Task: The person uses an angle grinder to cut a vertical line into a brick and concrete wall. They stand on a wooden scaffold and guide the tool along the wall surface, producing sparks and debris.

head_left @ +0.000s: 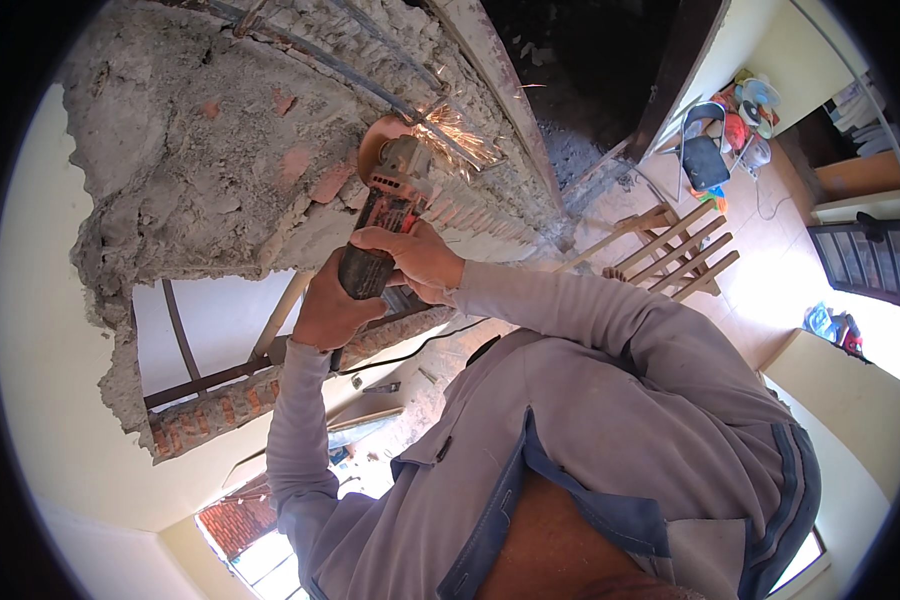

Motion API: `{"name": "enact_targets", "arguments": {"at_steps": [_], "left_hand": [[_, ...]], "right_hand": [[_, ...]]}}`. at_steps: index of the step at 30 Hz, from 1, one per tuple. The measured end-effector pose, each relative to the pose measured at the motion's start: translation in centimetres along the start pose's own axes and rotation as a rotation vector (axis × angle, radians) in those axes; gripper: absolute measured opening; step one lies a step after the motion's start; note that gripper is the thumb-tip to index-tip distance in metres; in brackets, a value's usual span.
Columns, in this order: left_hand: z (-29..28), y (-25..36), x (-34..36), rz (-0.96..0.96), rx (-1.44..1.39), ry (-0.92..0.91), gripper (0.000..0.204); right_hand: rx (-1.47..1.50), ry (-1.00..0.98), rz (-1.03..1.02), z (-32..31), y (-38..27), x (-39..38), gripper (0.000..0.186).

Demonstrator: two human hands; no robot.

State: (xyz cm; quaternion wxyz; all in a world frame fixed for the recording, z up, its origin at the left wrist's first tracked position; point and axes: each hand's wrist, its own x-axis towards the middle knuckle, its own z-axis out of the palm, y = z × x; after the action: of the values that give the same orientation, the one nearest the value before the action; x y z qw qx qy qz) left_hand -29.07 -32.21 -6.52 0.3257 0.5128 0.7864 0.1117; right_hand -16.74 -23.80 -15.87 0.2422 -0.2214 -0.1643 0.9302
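Both of my hands are closed around a dark angle grinder [380, 212]. My left hand [326, 312] wraps the rear of its body, while my right hand [425, 262] grips farther forward, thumb across the top. The orange-brown disc [375, 146] is against or very near a steel reinforcing bar [370, 88] in the broken concrete. Orange sparks [456, 138] spray to the right from there, so the exact contact spot is hard to see. A black cord [410, 355] runs behind the tool toward the right.
Rough broken concrete [190, 150] surrounds the bars, with an opening below edged by exposed brick [210, 418]. A dark doorway lies beyond its frame [515, 95]. To the right are a slatted wooden piece [680, 250], a folding chair [705, 150] and piled household items [750, 110].
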Motion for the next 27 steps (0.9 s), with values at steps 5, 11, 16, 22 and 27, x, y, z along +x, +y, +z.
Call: {"name": "enact_targets", "arguments": {"at_steps": [5,11,16,22,27], "left_hand": [[0.13,-0.11,0.13,-0.008,0.017,-0.006,0.074],[0.05,0.13,-0.09,0.019,0.012,0.005,0.073],[0.07,0.07,-0.02,-0.007,-0.004,-0.005,0.073],[0.05,0.07,0.04,-0.005,-0.006,-0.008,0.073],[-0.03,0.21,-0.12,-0.014,0.007,-0.001,0.073]], "right_hand": [[-0.004,0.003,-0.005,-0.02,-0.08,-0.09,0.031],[-0.007,-0.003,0.000,-0.08,0.06,-0.01,0.030],[-0.002,-0.021,-0.003,-0.10,0.01,0.05,0.031],[-0.020,-0.015,0.003,-0.11,-0.11,-0.01,0.032],[-0.010,-0.012,0.011,-0.02,-0.10,-0.07,0.032]]}}
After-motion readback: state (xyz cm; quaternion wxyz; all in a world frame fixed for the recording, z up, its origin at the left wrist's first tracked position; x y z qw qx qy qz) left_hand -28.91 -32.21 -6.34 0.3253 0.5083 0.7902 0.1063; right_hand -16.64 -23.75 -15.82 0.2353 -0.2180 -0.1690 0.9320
